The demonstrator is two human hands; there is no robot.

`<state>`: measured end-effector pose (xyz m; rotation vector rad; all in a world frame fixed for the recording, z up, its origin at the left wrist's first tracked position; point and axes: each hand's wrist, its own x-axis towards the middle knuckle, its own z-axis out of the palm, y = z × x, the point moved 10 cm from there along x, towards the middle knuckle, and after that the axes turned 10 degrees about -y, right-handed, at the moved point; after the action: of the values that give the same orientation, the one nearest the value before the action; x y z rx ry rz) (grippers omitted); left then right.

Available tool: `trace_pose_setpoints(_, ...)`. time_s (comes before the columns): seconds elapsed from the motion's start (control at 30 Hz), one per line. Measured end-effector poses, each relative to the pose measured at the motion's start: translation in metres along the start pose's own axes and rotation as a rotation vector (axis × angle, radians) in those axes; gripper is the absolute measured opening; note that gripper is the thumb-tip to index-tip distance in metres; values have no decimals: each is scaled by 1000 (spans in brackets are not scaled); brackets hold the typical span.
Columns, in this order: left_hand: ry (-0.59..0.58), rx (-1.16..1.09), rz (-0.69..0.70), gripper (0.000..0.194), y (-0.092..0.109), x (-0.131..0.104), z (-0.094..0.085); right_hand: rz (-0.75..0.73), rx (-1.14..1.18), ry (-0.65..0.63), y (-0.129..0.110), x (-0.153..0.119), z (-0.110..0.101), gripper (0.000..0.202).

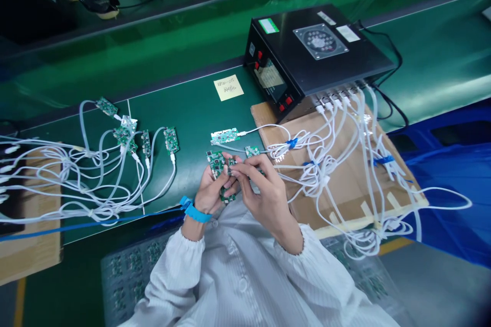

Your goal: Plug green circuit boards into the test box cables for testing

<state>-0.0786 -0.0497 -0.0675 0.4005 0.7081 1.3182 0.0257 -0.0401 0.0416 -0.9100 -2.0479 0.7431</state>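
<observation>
My left hand (210, 189), with a blue strap on its wrist, is closed on green circuit boards (217, 162) near the bench's front edge. My right hand (264, 184) meets it from the right, its thumb and index finger pinched at a small part by the boards; that part is too small to name. Just beyond my hands lie a board with a white cable (225, 136) and a smaller board (252, 151). Further left, several cabled boards, one of them upright on the bench (171, 140), rest on the green surface.
A black box with a fan (314, 56) stands at the back right, white cables (318, 163) running from it over cardboard (299, 209). A yellow note (228, 87) lies behind my hands. More cables (88, 179) tangle at left. A clear tray (126, 276) of boards is below the bench edge.
</observation>
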Motion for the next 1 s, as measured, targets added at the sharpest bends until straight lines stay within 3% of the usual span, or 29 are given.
trace_pose_setpoints(0.3, 97, 212, 24, 37, 26, -20, -24, 87, 61, -81, 1, -9, 17, 29)
trace_pose_setpoints(0.5, 175, 432, 42, 41, 44, -41, -36, 182, 4, -43, 2, -43, 0, 25)
trace_pose_setpoints(0.67, 79, 562, -54, 46, 35, -46, -35, 195, -52, -19, 7, -55, 4, 19)
trace_pose_setpoints(0.83, 159, 564, -94, 45, 31, -48, -40, 159, -170, 59, -1, -44, 7, 19)
trace_pose_setpoints(1.0, 186, 627, -135, 43, 33, -44, -46, 312, -376, 166, 9, -67, -20, 12)
